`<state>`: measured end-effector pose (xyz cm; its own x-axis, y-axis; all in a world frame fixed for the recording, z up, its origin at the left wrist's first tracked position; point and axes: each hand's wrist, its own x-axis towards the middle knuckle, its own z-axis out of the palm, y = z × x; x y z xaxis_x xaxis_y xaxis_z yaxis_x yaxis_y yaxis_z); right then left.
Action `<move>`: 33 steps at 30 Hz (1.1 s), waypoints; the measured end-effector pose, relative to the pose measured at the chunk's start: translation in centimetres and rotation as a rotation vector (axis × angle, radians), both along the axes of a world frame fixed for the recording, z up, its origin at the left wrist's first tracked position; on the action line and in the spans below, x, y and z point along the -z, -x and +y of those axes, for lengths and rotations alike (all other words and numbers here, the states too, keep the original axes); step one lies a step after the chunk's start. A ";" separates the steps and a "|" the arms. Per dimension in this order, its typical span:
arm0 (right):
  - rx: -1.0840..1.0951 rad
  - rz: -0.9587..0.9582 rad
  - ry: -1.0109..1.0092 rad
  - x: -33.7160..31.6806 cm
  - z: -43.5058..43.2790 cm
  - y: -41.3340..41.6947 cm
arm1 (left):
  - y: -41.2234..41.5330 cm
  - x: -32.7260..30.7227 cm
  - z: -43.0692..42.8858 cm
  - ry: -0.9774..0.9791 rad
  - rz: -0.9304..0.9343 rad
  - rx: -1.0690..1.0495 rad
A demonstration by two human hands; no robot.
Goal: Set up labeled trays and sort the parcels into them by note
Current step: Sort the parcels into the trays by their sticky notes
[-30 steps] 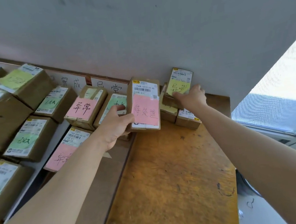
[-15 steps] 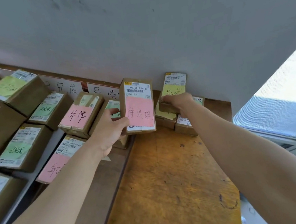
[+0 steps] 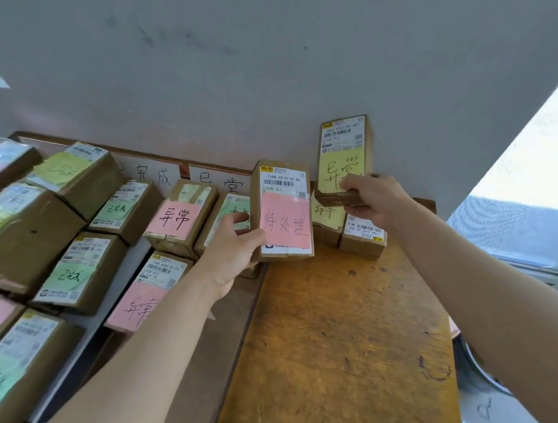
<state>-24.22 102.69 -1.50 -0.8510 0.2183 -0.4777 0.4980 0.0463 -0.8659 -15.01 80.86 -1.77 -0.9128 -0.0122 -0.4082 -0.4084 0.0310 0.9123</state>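
Setup looks done. Two paper labels [image 3: 152, 180] stand against the back rim of the trays [image 3: 53, 138], from 10 to 11 o'clock of the view.

Sorting is well advanced. The trays, from 8 to 10 o'clock, hold many boxes, among them a green-note box [image 3: 81, 273] and a pink-note box [image 3: 176, 218]. I cannot tell whether every note matches its tray.

In hand:
- Left hand [image 3: 232, 250], near centre, has its thumb and fingers curled round the left edge of the pink-note parcel [image 3: 282, 211]. The parcel is upright and lifted over the table's far-left corner.
- Right hand [image 3: 377, 197], at 1 o'clock, pinches the lower end of the yellow-note parcel [image 3: 345, 149], raised against the wall [image 3: 254, 58].

Left to do:
- Two unsorted boxes [image 3: 363, 237] sit on the wooden table [image 3: 336, 343] under the right hand, at the far edge by the wall.
- Both held parcels need placing. By judgement, four items remain.
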 end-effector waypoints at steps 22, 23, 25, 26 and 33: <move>0.114 0.035 0.075 -2.2 -18.2 -16.0 | -6.0 -4.7 -22.0 0.018 0.156 0.150; 0.117 0.002 0.079 -1.7 -19.4 -16.8 | -6.2 -4.9 -23.1 0.014 0.150 0.151; 0.116 -0.072 0.080 -0.7 -21.6 -18.3 | -6.8 -5.1 -24.7 0.007 0.139 0.156; 0.116 -0.107 0.070 -0.2 -22.5 -18.9 | -7.1 -5.0 -25.3 0.009 0.137 0.159; 0.106 -0.325 0.042 4.4 -27.0 -20.0 | -8.6 -3.4 -28.9 0.019 0.055 0.173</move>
